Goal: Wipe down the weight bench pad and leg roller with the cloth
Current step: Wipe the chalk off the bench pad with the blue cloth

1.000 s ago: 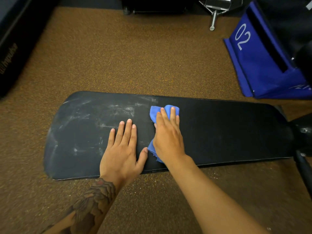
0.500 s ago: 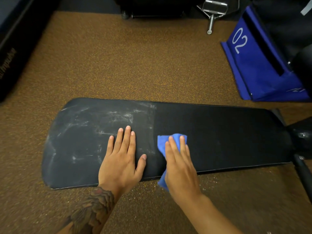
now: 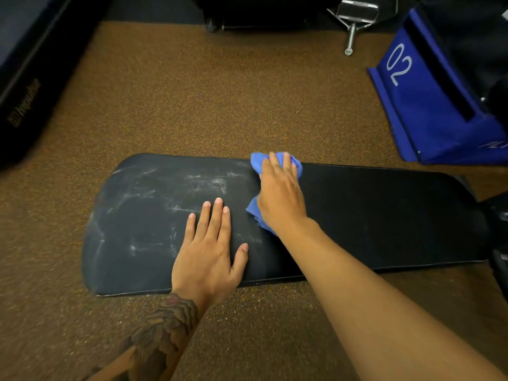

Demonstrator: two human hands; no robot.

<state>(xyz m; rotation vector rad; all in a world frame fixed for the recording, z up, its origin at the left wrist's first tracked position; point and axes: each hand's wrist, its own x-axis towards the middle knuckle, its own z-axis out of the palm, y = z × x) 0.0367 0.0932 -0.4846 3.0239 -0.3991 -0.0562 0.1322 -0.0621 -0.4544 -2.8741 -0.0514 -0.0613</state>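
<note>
The long black bench pad (image 3: 384,215) lies across the middle of the view. Its left half carries whitish smears; its right half looks dark and even. My right hand (image 3: 280,193) presses a blue cloth (image 3: 258,163) onto the pad at its far edge, near the middle of its length, with cloth showing beyond the fingertips and under the wrist. Just to the left, my left hand (image 3: 211,251) rests flat on the pad with fingers spread, holding nothing. A black part at the pad's right end (image 3: 497,218) is cut off by the frame; I cannot tell whether it is the leg roller.
Brown speckled floor (image 3: 220,100) surrounds the bench. A blue box marked 02 (image 3: 428,97) stands at the far right. A metal handle attachment (image 3: 354,20) lies at the top. Dark equipment (image 3: 24,78) runs along the left edge.
My right hand has slid the cloth from the pad's near edge across to its far edge. My left hand has stayed flat in the same place.
</note>
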